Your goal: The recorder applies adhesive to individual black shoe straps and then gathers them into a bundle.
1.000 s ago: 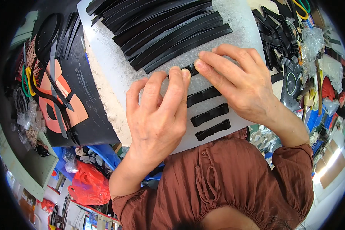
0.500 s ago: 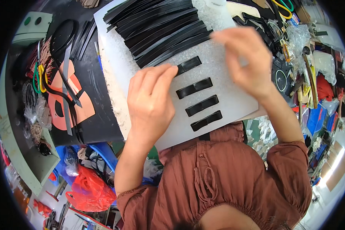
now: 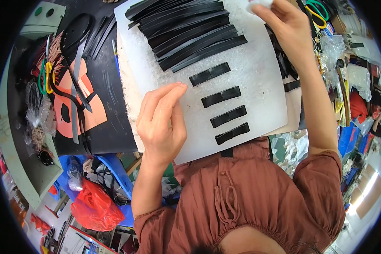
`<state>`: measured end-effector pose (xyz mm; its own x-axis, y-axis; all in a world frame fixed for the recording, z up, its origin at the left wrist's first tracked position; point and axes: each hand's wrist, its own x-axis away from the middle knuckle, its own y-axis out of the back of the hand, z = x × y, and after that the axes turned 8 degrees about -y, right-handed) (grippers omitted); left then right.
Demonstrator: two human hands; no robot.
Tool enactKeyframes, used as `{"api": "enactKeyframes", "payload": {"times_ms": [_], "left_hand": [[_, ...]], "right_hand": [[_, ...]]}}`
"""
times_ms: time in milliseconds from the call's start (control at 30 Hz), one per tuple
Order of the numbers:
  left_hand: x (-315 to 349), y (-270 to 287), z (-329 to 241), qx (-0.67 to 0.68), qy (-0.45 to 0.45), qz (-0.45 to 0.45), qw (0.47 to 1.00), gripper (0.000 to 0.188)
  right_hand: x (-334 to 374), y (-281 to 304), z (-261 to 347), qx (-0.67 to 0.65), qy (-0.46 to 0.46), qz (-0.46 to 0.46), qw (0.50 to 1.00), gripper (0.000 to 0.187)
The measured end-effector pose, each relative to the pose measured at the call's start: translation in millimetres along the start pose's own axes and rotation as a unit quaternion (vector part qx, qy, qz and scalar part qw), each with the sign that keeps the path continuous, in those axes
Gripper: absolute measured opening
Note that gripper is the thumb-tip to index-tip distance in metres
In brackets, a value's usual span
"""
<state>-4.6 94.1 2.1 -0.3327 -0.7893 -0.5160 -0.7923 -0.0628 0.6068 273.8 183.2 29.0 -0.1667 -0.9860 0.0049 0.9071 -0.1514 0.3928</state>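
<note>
A white sheet [image 3: 266, 97] lies tilted in front of me. Four short, flat black folded strips, one of them a folded strip [image 3: 209, 74] at the top, are set out in a row down it. Beyond them lies a pile of long black strips [image 3: 190, 36]. My left hand [image 3: 161, 125] hovers over the sheet's left part, fingers loosely bent and apart, holding nothing. At the far right edge of the sheet, my right hand [image 3: 290, 27] pinches a white soft-looking wad [image 3: 260, 4], partly cut off by the picture's upper edge.
Left on the black table [image 3: 110, 122] lie orange-pink cut pieces [image 3: 95, 116], a metal ruler [image 3: 74, 106] and green-and-yellow-handled scissors [image 3: 48, 78]. More black pieces [image 3: 291, 86] sit right of the sheet. A red plastic bag [image 3: 97, 207] hangs low left.
My right hand has moved up and away to the sheet's far right, onto the white wad. My left hand has let go of the top folded strip and drawn back slightly.
</note>
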Motion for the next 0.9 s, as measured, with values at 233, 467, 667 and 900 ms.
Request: {"api": "enactKeyframes", "payload": {"times_ms": [233,467,667,900], "left_hand": [[-1.7,-7.9,-0.9,0.000,-0.079,-0.017,0.997,0.034],[-9.8,-10.8,0.9,0.002,-0.088,0.017,0.996,0.029],[-5.8,-23.1,13.2,-0.013,-0.108,0.005,0.994,0.032],[-5.3,-23.2,13.1,-0.021,-0.110,0.005,0.994,0.030]], "right_hand": [[69.5,9.3,12.4,0.318,0.253,0.056,0.912,0.030],[68.8,-1.9,25.0,0.432,0.410,0.034,0.802,0.044],[73.5,-12.0,33.8,0.480,0.412,0.037,0.774,0.048],[75.2,-16.1,35.0,0.484,0.418,0.044,0.768,0.047]]}}
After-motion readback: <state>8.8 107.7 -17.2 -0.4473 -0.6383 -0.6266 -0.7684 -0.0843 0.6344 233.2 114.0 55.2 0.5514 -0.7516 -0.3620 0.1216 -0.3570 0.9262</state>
